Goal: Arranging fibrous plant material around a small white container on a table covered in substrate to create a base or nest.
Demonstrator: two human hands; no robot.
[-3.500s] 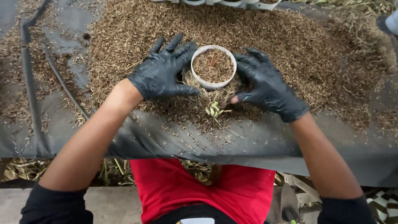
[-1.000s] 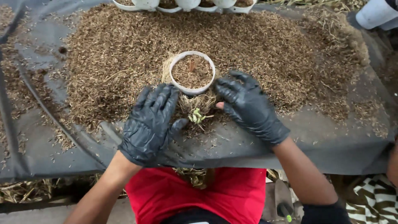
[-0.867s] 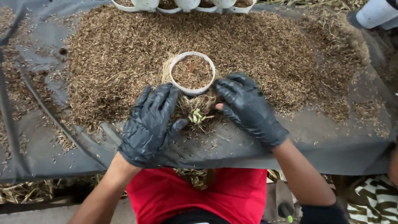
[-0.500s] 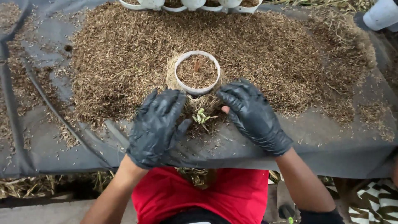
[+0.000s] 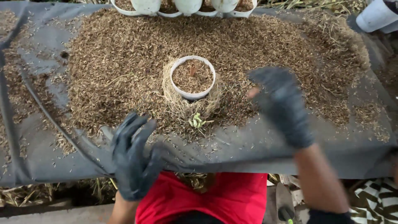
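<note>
Head view: white pot (image 5: 192, 79) of husk mix stands mid-bench, seedling (image 5: 196, 121) at its near side; left hand (image 5: 133, 159) below-left, right hand (image 5: 282, 105) beside-right and nearer, both with fingers spread, holding nothing.

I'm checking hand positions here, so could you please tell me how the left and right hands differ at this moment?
The left hand hovers low at the sheet's near edge, fingers spread, fairly sharp; the right hand is raised over the husk pile right of the white pot, blurred. Both wear black gloves, hold nothing, and touch neither pot nor seedling.
</note>
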